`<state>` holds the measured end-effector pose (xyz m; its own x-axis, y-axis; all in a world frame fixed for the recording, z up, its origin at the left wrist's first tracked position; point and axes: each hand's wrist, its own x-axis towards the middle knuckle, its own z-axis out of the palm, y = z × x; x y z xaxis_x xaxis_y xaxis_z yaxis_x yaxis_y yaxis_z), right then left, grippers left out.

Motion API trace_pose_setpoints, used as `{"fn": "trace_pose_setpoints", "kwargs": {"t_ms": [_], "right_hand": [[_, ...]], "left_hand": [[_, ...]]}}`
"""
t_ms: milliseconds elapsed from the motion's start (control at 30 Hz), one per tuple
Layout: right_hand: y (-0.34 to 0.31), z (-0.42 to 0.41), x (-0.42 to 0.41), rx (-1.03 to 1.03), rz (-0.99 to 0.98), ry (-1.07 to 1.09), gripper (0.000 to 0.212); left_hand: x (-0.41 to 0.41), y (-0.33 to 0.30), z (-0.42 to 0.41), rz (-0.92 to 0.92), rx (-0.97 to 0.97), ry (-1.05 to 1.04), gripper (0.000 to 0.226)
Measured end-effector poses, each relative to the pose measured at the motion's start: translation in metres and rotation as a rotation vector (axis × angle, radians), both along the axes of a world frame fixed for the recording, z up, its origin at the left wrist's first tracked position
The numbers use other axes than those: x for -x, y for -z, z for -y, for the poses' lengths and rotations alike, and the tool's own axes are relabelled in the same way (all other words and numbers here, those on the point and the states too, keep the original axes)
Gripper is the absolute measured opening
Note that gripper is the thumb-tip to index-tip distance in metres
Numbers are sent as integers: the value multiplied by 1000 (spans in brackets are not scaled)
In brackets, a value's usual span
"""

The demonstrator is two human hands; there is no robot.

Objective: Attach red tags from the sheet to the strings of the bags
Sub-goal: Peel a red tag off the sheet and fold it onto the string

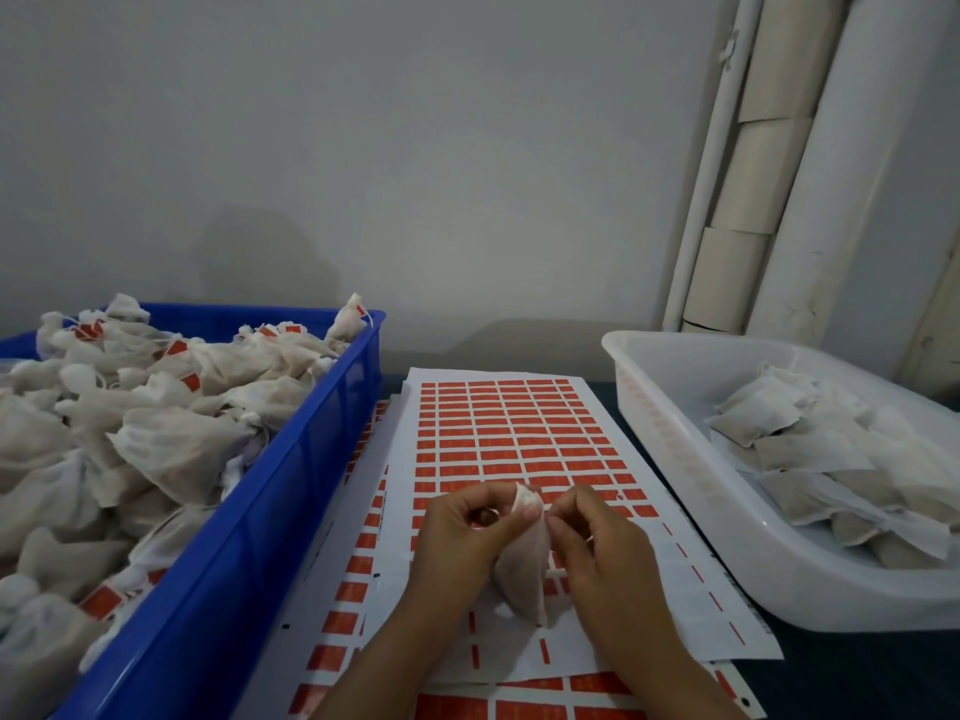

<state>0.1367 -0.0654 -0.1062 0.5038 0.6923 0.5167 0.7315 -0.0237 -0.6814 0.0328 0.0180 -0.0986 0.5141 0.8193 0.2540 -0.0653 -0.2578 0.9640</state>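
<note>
While our left hand (467, 532) and right hand (597, 543) meet above the sheet of red tags (514, 439), a white bag (522, 579) hangs between them — both pinch its gathered top. We cannot make out its string or any tag there — our fingertips cover that spot.

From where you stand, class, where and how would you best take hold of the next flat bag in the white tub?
Pinch a corner of the top bag in the white tub, reaching from above with the right hand: it lies flat on the pile, edges exposed.
</note>
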Motion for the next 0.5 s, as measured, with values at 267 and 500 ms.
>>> {"fn": "trace_pose_setpoints", "kwargs": {"t_ms": [267,500], "right_hand": [[-5,1,2,-18,-217,2,19],[-12,3,5,-21,-563,-186,16]], "left_hand": [[0,5,-3,-142,-221,-195,10],[-1,5,-3,-159,-288,-199,10]]}}
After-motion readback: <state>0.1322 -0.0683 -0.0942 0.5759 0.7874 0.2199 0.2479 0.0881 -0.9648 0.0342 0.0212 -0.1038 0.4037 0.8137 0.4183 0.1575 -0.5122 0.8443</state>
